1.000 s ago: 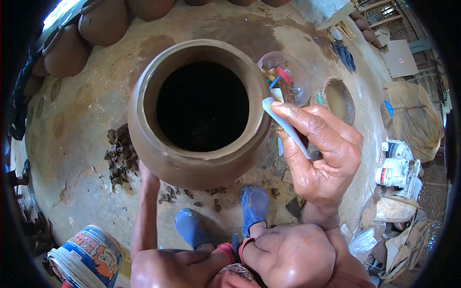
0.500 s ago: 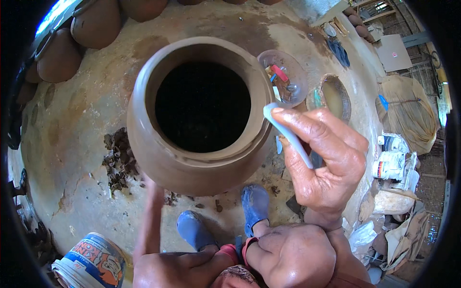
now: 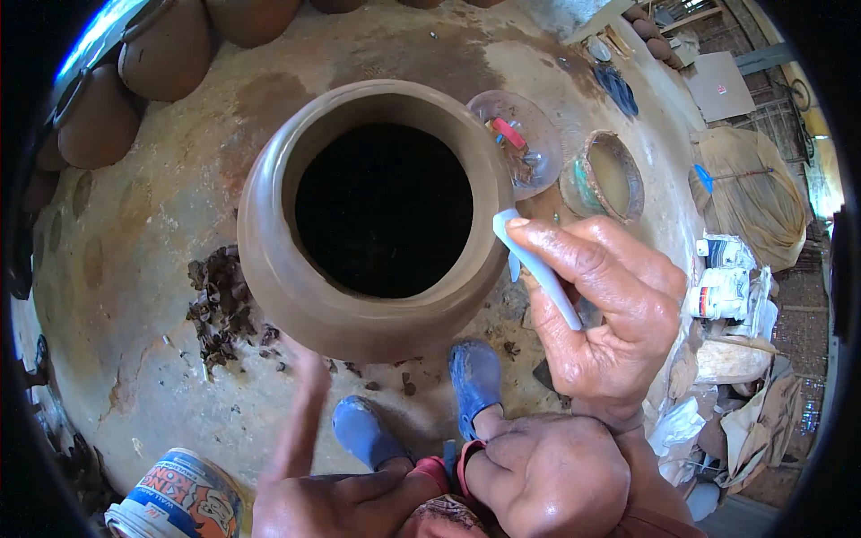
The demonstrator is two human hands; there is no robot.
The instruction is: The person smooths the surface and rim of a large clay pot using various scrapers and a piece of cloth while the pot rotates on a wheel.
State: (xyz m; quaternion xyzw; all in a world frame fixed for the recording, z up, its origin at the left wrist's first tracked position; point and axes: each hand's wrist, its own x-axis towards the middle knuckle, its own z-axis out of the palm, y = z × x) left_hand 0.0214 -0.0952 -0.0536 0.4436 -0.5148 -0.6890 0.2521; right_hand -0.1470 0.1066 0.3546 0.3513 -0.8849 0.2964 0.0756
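Fingers (image 3: 560, 243) of the right hand (image 3: 623, 300) pinch a pale-blue scraper (image 3: 535, 260) beside the clay pot (image 3: 377, 332), well inside the floor's edges (image 3: 152, 278), where uneven pressure could gouge the pot, the blurred left hand (image 3: 305, 363) showing no readable grip.

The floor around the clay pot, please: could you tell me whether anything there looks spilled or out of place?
Yes: dark, crumpled scraps lie heaped on the floor left of the clay pot, with smaller bits near the blue clogs. They look like litter, being loose and strewn about.
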